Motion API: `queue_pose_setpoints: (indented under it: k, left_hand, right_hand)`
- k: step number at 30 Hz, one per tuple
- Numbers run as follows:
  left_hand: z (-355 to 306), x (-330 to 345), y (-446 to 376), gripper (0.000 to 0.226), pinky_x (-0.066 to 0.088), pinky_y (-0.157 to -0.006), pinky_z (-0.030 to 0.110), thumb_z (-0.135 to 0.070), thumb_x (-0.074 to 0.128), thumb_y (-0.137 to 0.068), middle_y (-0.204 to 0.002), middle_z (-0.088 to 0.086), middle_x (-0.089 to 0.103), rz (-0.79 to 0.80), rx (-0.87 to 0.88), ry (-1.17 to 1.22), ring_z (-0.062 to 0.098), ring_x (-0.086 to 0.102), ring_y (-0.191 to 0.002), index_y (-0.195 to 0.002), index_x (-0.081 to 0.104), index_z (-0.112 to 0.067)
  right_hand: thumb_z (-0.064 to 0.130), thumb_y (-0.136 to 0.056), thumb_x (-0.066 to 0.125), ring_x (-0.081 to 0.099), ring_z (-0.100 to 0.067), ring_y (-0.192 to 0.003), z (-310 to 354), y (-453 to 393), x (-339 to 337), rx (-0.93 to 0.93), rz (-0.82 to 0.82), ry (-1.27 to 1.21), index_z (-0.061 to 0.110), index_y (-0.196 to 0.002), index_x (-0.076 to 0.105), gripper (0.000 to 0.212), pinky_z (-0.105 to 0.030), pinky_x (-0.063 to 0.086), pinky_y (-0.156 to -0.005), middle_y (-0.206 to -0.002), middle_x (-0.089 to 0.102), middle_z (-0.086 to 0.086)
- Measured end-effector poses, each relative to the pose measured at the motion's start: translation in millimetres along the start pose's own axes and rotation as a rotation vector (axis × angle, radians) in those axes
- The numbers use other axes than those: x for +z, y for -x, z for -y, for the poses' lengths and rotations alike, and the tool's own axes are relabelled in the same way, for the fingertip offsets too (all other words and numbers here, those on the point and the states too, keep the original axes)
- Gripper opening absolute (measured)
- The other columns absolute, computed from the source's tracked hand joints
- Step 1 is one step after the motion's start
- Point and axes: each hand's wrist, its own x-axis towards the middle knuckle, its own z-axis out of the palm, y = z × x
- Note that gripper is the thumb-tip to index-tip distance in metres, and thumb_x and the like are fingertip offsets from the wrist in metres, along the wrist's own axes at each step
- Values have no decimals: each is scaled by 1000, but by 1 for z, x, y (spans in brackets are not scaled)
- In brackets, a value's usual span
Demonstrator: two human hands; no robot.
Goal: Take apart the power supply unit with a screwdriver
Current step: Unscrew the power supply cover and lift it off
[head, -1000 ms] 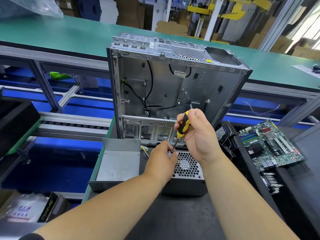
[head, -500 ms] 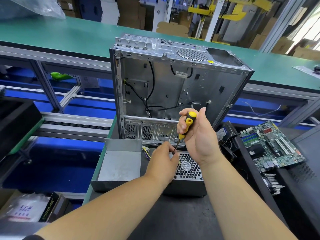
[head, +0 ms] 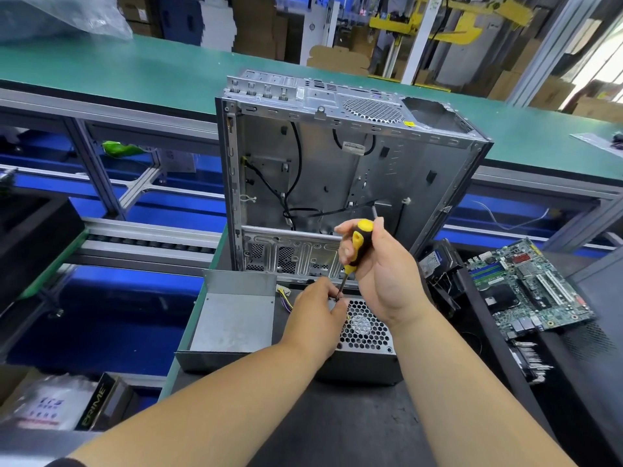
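Two hands meet over the power supply unit [head: 365,335], which lies on the dark bench [head: 337,426] just in front of the upright PC case [head: 350,183]; the right hand [head: 381,264] is wrapped round the yellow-and-black handle of the screwdriver [head: 355,246], shaft slanting down-left to the PSU's far top corner; the left hand [head: 315,313] has fingers curled at the tip, pinching at or beside the shaft, but the tip, any screw there and the exact contact are hidden behind the fingers, so can't tell what it actually pinches. Left forearm covers the PSU's left half; only the honeycomb fan grille and front wall show. Coloured wires [head: 285,298] poke out at the PSU's far left, their ends hidden. Case stands w/ side off, open toward the viewer; inside are black cables [head: 296,183] and a bare metal back wall; a perforated panel runs along its bottom. Left of the PSU, touching it or nearly so, lies a grey sheet-metal cover [head: 232,318], open side up. Motherboard [head: 526,288] lies at right, well apart from the hands; dark parts between it and the case are too murky to name. Bottom left: a box marked PRIME [head: 97,407], partly cut off, beside a blurred bag. A green belt [head: 135,72] runs behind the case.
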Motion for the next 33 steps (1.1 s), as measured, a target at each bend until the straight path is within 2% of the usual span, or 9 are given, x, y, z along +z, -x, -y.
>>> queue_pose_setpoints:
  k: [4, 7, 9, 13, 17, 21, 25, 27, 33]
  left_hand:
    - [0, 0, -1, 15, 58, -67, 51, -32, 58, -96, -89, -4, 52, 1, -6, -15, 19, 52, -73, -85, 49, -28]
    - [0, 1, -3, 14, 58, -67, 52, -32, 58, -96, -83, -5, 50, 2, -19, -16, 19, 51, -72, -85, 49, -28]
    - [0, 2, -3, 18, 58, -65, 53, -32, 58, -95, -79, -5, 49, -9, -37, -19, 18, 50, -67, -81, 47, -30]
    - [1, 3, -4, 18, 58, -56, 48, -33, 59, -94, -78, -4, 50, -27, -65, -5, 16, 49, -58, -81, 48, -29]
    - [3, 5, -6, 19, 50, -40, 29, -34, 59, -95, -83, -5, 53, -23, -56, -15, 12, 49, -58, -81, 48, -31]
    - [5, 6, -7, 22, 38, -38, 16, -33, 60, -95, -79, -7, 50, -33, -48, -15, 5, 46, -54, -78, 46, -34]
    - [5, 6, -8, 21, 41, -39, 21, -33, 59, -95, -79, -7, 51, -32, -51, -2, 7, 46, -54, -79, 47, -32]
    - [5, 6, -7, 21, 41, -39, 22, -33, 60, -95, -80, -8, 52, -36, -44, -7, 4, 46, -50, -79, 47, -31]
    - [4, 3, -6, 14, 59, -65, 47, -31, 58, -96, -90, -9, 52, -2, -25, 34, 18, 54, -70, -86, 49, -28]
  right_hand:
    - [57, -100, 34, 37, -12, -62, 1, -3, 1, 29, -8, -46, 11, -96, 62, 54, -21, 38, -63, -65, 42, 0]
    - [40, -96, 47, 37, -14, -62, 0, -4, -4, 15, 0, -35, 16, -91, 49, 25, -24, 38, -63, -67, 43, 1]
    - [35, -98, 43, 40, -14, -63, -2, -5, -8, -11, 13, -9, 16, -86, 41, 23, -26, 39, -65, -70, 46, 1]
    - [37, -98, 45, 52, -15, -66, -3, -9, -12, 8, 11, -40, 16, -87, 49, 25, -29, 47, -70, -75, 57, 0]
    - [41, -106, 38, 57, -12, -62, 0, -14, -8, 103, -120, -67, 15, -74, 69, 52, -27, 51, -67, -72, 64, -1]
    - [49, -107, 25, 41, -11, -51, 0, -18, -1, 157, -143, -77, 11, -63, 62, 68, -24, 36, -56, -57, 50, 0]
    - [55, -104, 20, 34, -13, -55, -1, -17, 0, 92, -93, -120, 10, -73, 58, 67, -24, 32, -55, -59, 42, -1]
    - [51, -104, 29, 34, -13, -56, -1, -18, -2, 83, -82, -117, 12, -81, 53, 51, -26, 32, -59, -61, 43, 1]
    - [45, -94, 47, 49, -15, -62, -1, -13, 0, 31, -148, -4, 19, -85, 46, 28, -25, 44, -63, -74, 57, 2]
